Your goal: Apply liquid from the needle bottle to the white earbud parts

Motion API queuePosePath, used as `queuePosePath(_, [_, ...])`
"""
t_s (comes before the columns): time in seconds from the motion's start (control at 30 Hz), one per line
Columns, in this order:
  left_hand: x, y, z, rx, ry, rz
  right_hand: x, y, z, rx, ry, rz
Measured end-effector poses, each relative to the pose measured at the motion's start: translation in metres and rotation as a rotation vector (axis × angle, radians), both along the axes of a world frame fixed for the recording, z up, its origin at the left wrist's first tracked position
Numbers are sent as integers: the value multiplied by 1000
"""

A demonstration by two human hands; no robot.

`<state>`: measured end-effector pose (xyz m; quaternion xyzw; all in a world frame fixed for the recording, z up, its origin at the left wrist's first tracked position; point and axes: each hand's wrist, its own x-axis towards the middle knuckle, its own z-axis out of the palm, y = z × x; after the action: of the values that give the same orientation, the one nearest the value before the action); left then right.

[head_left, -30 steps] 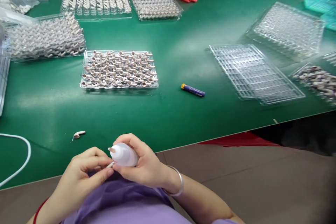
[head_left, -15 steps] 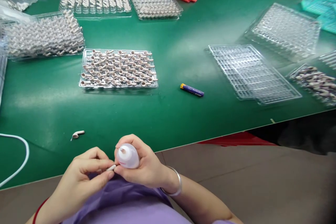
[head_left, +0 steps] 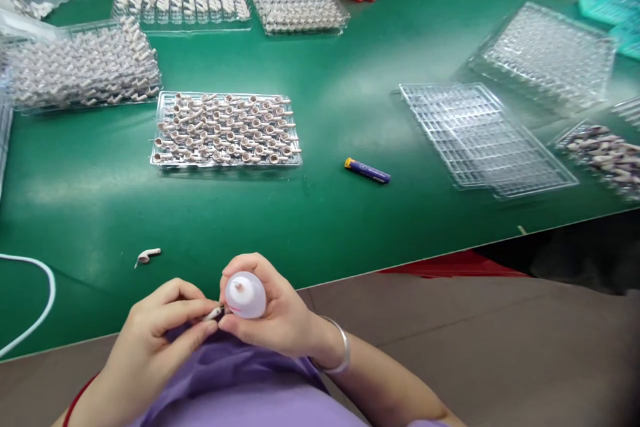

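Note:
Between thumb and fingers, my left hand (head_left: 167, 327) pinches a small white earbud shell (head_left: 214, 313), its stem end toward my right hand. My right hand (head_left: 273, 307) is wrapped round a translucent white squeeze bottle (head_left: 246, 295) whose narrow tip points up at the camera. Thumb and fingertips of the right hand come close to the shell's end; whether they touch it I cannot tell. On the green table beyond my left hand lies a single earbud shell (head_left: 149, 255) with a thin wire at one end. Farther off, a clear tray (head_left: 156, 161) carries rows of similar shells.
A purple and yellow cylinder (head_left: 367, 171) lies right of the tray. Stacked clear trays (head_left: 480, 137) are at the right, near a bag of parts (head_left: 603, 153). Loaded trays (head_left: 183, 3) line the back left. A white cable (head_left: 47, 287) curves at the left edge.
The bottle's tip has swung slightly right and now faces more toward the camera. The shell in my left hand has turned a little. Both hands stay close together.

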<state>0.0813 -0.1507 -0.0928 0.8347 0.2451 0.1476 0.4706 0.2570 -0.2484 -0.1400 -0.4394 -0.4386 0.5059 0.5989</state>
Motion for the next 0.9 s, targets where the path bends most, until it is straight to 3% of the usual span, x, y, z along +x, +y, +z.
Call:
queuePosePath(0.07, [-5,1,-5,285,-8,56,6,-3,0,-7,-101,11])
queuePosePath(0.17, [-13,2,-11,671,89,99,13,-10,-1,18,-364,-104])
queuePosePath(0.27, [-17,3,-16,854,167,82,16,-18,-4,138,-594,-232])
queuePosePath(0.47, [-15,3,-21,877,170,78,16,-22,-4,290,-829,-262])
queuePosePath(0.9, [-17,3,-23,834,153,85,16,-23,-5,290,-877,-244])
